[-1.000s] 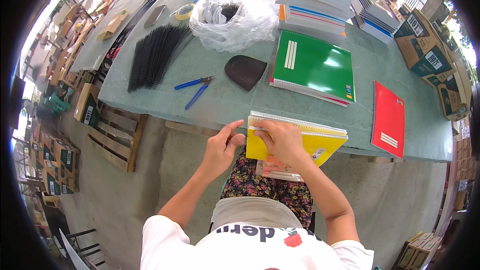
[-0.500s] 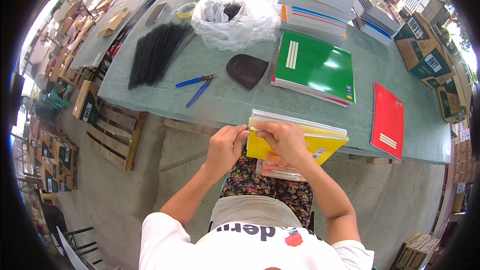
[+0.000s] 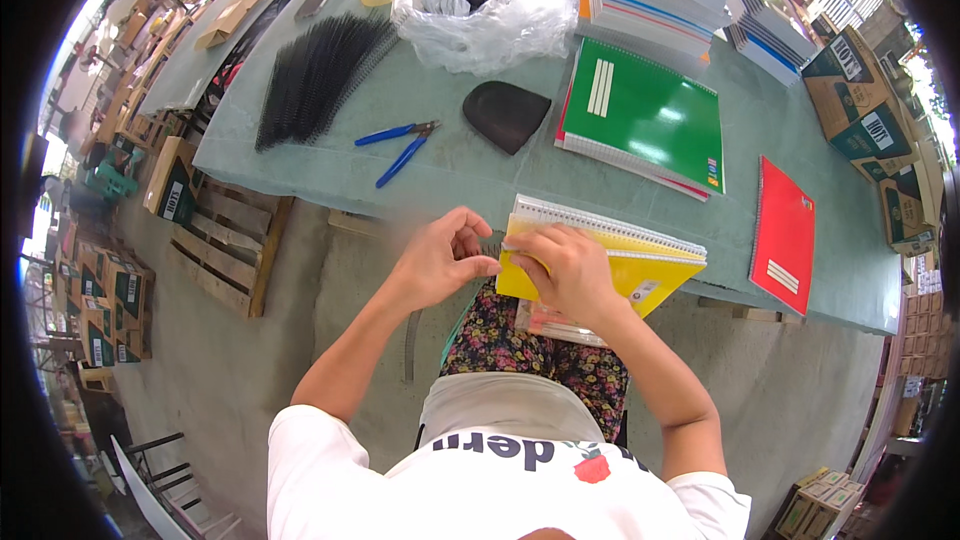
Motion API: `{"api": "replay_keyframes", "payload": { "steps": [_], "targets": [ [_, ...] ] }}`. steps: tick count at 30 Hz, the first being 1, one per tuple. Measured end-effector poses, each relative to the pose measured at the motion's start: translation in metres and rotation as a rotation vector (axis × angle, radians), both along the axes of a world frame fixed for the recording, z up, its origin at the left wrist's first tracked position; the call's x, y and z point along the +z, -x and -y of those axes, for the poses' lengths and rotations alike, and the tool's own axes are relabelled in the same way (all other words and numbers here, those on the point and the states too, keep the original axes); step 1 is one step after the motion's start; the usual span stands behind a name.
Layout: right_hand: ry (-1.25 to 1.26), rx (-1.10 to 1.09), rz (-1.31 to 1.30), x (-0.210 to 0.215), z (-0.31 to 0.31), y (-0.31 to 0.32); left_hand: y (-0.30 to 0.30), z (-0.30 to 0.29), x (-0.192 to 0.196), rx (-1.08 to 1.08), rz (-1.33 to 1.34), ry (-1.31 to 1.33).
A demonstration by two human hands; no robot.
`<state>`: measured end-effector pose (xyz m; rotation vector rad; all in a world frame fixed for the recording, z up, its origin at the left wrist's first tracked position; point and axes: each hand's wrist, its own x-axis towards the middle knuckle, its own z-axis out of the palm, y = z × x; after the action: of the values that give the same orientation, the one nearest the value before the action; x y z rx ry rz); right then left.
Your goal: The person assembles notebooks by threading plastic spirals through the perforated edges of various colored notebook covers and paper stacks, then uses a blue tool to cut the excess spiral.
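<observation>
The yellow book (image 3: 630, 272) is off the table (image 3: 470, 185), over the lap, gripped by the right hand (image 3: 568, 265) and just right of the left hand (image 3: 440, 258). The right hand holds it near its left end, with bent fingers at the top edge. The left hand is loosely curled beside that end, with a gap between thumb and fingertips. Half a second ago those tips were pinched together at the book's corner. Now they have come apart, so it looks like only the right hand keeps the book up. A thin coil (image 3: 410, 345) that stuck out left of the left hand now hangs down below it; I can't tell what holds its top. A clear pack (image 3: 560, 324) shows below the right hand, over the lap. Past the left hand lie blue cutters (image 3: 403, 152), with black coils (image 3: 318, 80) farther off. Past both hands is a dark pad (image 3: 506, 117), then a plastic bag (image 3: 540, 25). Past the right hand is a green book (image 3: 650, 118), with a tall pile (image 3: 655, 0) behind. A red book (image 3: 784, 235) lies to its right.
</observation>
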<state>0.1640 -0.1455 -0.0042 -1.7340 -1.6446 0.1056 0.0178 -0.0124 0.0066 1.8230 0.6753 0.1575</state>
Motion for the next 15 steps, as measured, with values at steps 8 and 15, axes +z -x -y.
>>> {"api": "replay_keyframes", "payload": {
  "steps": [8, 15],
  "targets": [
    [-0.022, -0.044, -0.064, -0.003, -0.008, 0.001, -0.004, 0.015, -0.019, 0.1, 0.098, -0.179],
    [0.016, -0.133, 0.047, -0.007, -0.006, -0.003, 0.012, -0.014, -0.001, -0.048, 0.01, -0.214]
  ]
}}
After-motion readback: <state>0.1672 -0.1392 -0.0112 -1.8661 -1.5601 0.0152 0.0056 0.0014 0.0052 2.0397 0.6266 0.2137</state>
